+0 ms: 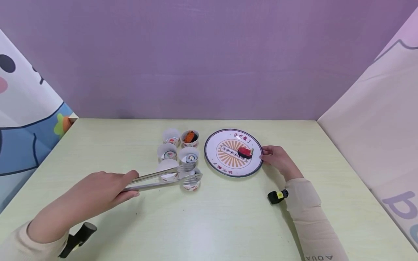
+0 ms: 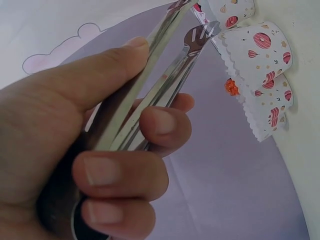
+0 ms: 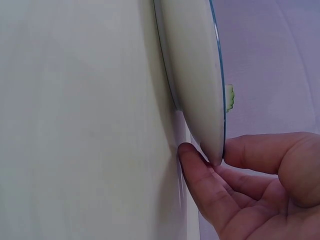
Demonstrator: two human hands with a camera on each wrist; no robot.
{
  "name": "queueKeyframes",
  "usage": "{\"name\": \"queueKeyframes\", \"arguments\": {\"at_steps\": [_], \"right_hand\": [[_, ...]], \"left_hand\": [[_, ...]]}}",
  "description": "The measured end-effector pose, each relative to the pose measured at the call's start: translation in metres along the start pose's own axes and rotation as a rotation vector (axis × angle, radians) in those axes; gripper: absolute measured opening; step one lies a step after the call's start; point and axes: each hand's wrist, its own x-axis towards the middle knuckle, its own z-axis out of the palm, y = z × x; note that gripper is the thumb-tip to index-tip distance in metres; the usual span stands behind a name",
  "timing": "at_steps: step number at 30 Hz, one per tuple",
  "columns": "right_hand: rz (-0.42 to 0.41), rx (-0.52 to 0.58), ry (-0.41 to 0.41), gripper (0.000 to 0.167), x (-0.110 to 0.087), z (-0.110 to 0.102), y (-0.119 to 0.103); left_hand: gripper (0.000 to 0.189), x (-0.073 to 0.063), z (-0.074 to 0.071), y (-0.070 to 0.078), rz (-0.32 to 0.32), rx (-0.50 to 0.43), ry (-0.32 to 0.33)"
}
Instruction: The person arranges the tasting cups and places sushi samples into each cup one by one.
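My left hand (image 1: 98,190) grips a pair of metal tongs (image 2: 132,105), thumb on one arm and fingers curled round the other. The fork-like tips stand apart over the front right paper cup (image 1: 191,187), partly covering it; whether they touch its contents I cannot tell. With thumb and fingers, my right hand (image 1: 279,160) pinches the right rim of a white, blue-edged plate (image 1: 212,152). On that plate lies a red-topped toy sushi piece (image 1: 245,153) with a green bit at one end. The thumb is above the rim, fingers below, in the right wrist view.
Several patterned paper cups stand in two columns left of the plate. The back right cup holds an orange-topped sushi piece (image 1: 189,137); the middle right one holds a round sushi roll (image 1: 191,158). Behind the table (image 1: 202,224) rises a purple backdrop (image 1: 196,65), with printed panels at both sides.
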Motion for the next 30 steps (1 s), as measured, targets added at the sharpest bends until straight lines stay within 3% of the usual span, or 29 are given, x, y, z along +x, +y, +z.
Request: {"name": "queueKeyframes", "arguments": {"at_steps": [18,24,30], "right_hand": [[-0.006,-0.007,0.000,0.047,0.000,0.000,0.001],[-0.008,-0.015,0.003,0.047,0.000,-0.001,0.001],[-0.033,-0.019,0.000,0.046,-0.001,0.000,0.000]], "left_hand": [[0.031,0.008,-0.009,-0.003,0.028,-0.009,0.038],[0.032,0.025,-0.009,-0.002,0.038,-0.007,0.092],[0.035,0.050,-0.006,0.005,0.021,-0.028,0.100]]}}
